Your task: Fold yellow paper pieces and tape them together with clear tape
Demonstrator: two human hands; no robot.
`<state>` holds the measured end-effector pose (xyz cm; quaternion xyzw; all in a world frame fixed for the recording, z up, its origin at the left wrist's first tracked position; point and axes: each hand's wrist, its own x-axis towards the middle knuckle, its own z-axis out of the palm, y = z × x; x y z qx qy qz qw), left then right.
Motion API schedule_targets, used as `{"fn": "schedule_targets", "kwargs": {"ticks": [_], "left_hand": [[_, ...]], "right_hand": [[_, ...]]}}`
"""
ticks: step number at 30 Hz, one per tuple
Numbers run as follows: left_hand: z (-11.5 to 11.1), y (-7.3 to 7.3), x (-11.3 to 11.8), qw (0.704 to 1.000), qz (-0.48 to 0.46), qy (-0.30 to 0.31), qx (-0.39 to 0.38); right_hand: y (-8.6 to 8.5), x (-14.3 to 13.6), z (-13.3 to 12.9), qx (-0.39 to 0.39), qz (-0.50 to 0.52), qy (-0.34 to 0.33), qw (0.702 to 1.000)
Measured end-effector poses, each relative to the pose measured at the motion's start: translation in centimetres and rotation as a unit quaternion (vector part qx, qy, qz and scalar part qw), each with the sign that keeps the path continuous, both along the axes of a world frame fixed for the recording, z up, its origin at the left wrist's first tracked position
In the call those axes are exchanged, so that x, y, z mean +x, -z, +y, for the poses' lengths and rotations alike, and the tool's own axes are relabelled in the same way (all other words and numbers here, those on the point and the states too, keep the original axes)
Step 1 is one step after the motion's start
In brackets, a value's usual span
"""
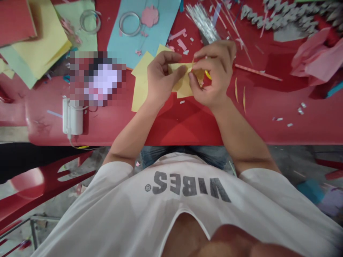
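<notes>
My left hand (162,78) holds a small piece of yellow paper (183,87) between its thumb and curled fingers. At the paper's right edge, my right hand (215,73) pinches with thumb and index finger, and a thin yellow sliver stands up at the fingertips. A bright yellow curved piece (208,74) shows inside the right hand; its kind is mostly hidden by the fingers. Beneath the left hand lies a larger yellow sheet (139,89), flat on the red table (184,125).
A blue sheet (115,43) carries a tape roll (130,24) and a pink paper flower (150,16). Silver tinsel strips (203,21) lie behind my hands. Pink crumpled paper (316,57) is at right, a white power bank (73,116) at left. Two yellow slivers (244,100) lie beside my right wrist.
</notes>
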<state>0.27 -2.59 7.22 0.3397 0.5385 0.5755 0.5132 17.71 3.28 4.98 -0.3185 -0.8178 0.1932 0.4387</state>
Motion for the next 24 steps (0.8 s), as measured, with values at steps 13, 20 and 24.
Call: {"fn": "schedule_targets", "kwargs": {"ticks": [13,20,24], "left_hand": [[-0.4,-0.8,0.5,0.975,0.174,-0.054,0.123],[-0.6,-1.1,0.8,0.983,0.101,-0.036,0.148],[-0.8,-1.2,1.0,0.984,0.087,-0.021,0.157]], "right_hand": [[-1.8,0.4,-0.9,0.023,-0.082,0.059,0.995],[-1.3,0.3,-0.6,0.101,-0.068,0.087,0.989],[-1.2,0.2,-0.5,0.099,-0.009,0.074,0.992]]}}
